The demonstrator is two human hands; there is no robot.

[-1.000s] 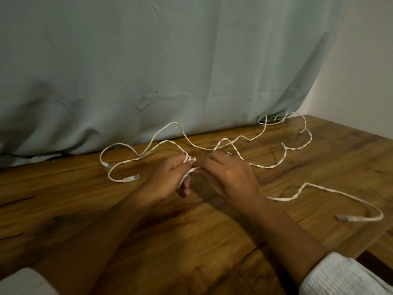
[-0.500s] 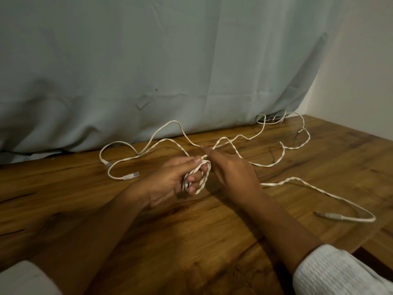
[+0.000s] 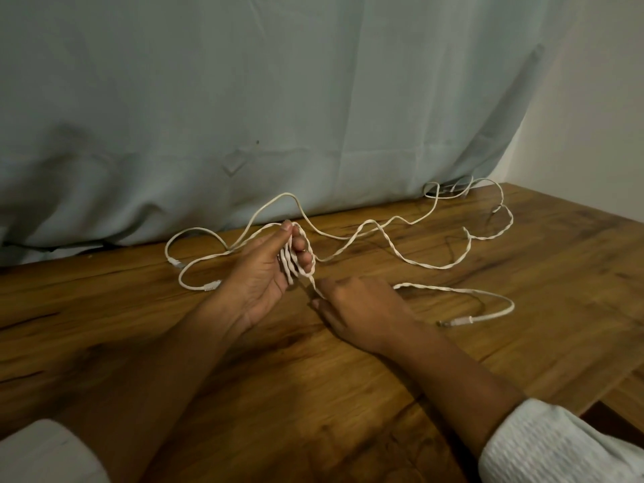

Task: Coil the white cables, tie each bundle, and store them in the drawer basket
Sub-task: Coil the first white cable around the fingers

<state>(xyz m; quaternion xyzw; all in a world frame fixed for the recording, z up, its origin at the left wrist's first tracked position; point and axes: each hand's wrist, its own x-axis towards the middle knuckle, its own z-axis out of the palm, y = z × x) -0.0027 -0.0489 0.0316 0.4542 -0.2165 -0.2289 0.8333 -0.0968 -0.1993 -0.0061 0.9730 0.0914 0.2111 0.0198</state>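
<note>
White cables (image 3: pixel 432 266) sprawl in loose waves over the wooden table (image 3: pixel 348 395), reaching the back right corner. My left hand (image 3: pixel 265 273) is raised upright and holds a small coil (image 3: pixel 296 259) of twisted white cable wound around its fingers. My right hand (image 3: pixel 362 308) lies low on the table just right of it and pinches the strand that runs down from the coil. One cable end with a plug (image 3: pixel 456 321) lies right of my right hand. Two other plug ends (image 3: pixel 212 286) lie left of my left hand.
A pale blue-grey curtain (image 3: pixel 244 99) hangs along the table's back edge. A white wall (image 3: pixel 599 116) stands at the right. The table's right edge (image 3: pixel 599 399) drops off near my right sleeve. No drawer or basket is in view.
My left hand has lifted and turned upright with more loops around its fingers. My right hand moved down and toward me, drawing the strand. The plug end at right slid closer.
</note>
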